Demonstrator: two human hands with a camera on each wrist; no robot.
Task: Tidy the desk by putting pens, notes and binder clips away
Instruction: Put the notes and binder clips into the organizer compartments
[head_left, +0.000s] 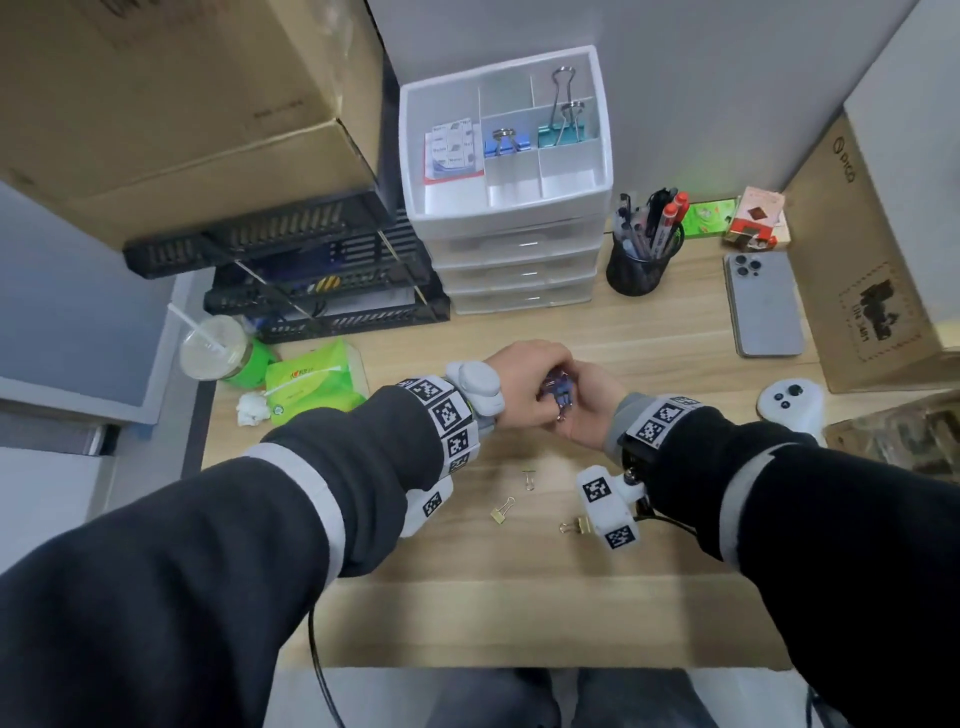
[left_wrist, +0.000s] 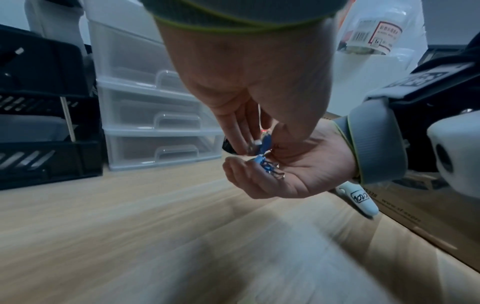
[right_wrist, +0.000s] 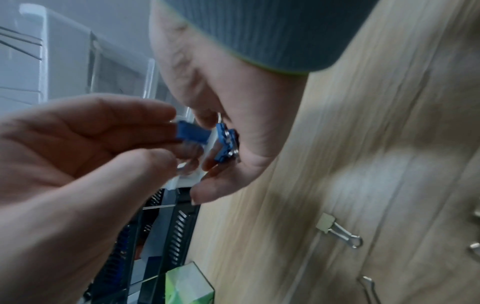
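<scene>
Above the desk's middle, my left hand (head_left: 543, 382) hovers palm down and pinches one small blue binder clip (left_wrist: 266, 142) between thumb and fingers. Just under it, my right hand (head_left: 587, 410) is cupped palm up, its fingers curled round several small blue binder clips (right_wrist: 224, 144). Three gold binder clips (head_left: 503, 510) lie loose on the wood in front of my wrists. The white drawer organizer (head_left: 410, 156) at the back has sticky notes (head_left: 452, 150), a blue clip (head_left: 501, 143) and a teal clip (head_left: 563, 130) in its top tray. Pens stand in a black mesh cup (head_left: 641, 254).
A phone (head_left: 763, 304) and a white controller (head_left: 792, 405) lie to the right, beside a cardboard box (head_left: 872, 270). On the left are black file trays (head_left: 322, 275), a green tissue pack (head_left: 311, 379) and a lidded drink cup (head_left: 213, 348).
</scene>
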